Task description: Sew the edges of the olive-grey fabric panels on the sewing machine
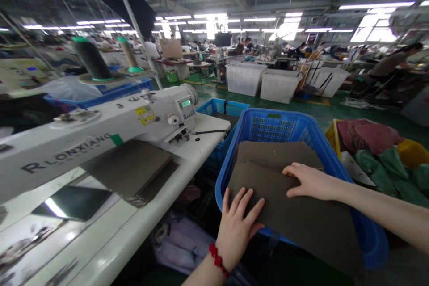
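My left hand [236, 223], with a red bead bracelet at the wrist, lies flat with fingers spread on the near edge of a dark brown fabric sheet [301, 214]. My right hand [310, 182] rests palm down on the same sheet farther back, fingers stretched toward the left. The sheet lies across the top of a blue plastic basket [278, 127] and hangs over its near rim. More dark sheets [278, 154] are stacked in the basket beneath it.
A white sewing machine [100, 136] stands on the table at left, with a stack of dark sheets [134, 170] in front of it. Thread cones [91, 60] sit behind. A smaller blue crate [217, 108], coloured fabric scraps [382, 152] and white bins [244, 78] surround the basket.
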Available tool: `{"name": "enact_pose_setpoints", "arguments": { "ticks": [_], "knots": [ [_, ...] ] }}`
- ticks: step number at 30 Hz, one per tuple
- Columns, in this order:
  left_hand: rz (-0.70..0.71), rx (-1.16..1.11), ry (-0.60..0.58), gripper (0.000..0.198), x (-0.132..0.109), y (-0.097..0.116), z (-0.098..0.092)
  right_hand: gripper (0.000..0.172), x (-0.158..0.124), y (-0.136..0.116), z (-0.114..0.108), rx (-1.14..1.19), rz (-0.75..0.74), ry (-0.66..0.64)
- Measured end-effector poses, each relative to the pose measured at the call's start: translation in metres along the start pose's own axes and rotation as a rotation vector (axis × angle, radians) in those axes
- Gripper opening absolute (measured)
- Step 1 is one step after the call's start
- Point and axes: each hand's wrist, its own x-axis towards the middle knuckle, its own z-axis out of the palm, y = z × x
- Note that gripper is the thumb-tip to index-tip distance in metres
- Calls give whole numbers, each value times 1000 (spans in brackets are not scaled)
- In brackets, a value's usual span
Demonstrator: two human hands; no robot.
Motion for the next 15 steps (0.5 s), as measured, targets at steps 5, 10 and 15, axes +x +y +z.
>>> {"name": "enact_pose_setpoints", "arguments": {
  "ticks": [5, 10, 15],
  "knots": [
    [33, -13, 17, 51, -3, -1, 3, 60, 16, -4, -12, 4, 50, -46],
    [-5, -31, 55, 49, -4, 1, 3, 52, 23, -19, -39, 216, 22, -362],
    [-152, -214, 177, 57, -26, 4, -7, 68, -10, -31, -48, 170, -38, -304]
  ]
}}
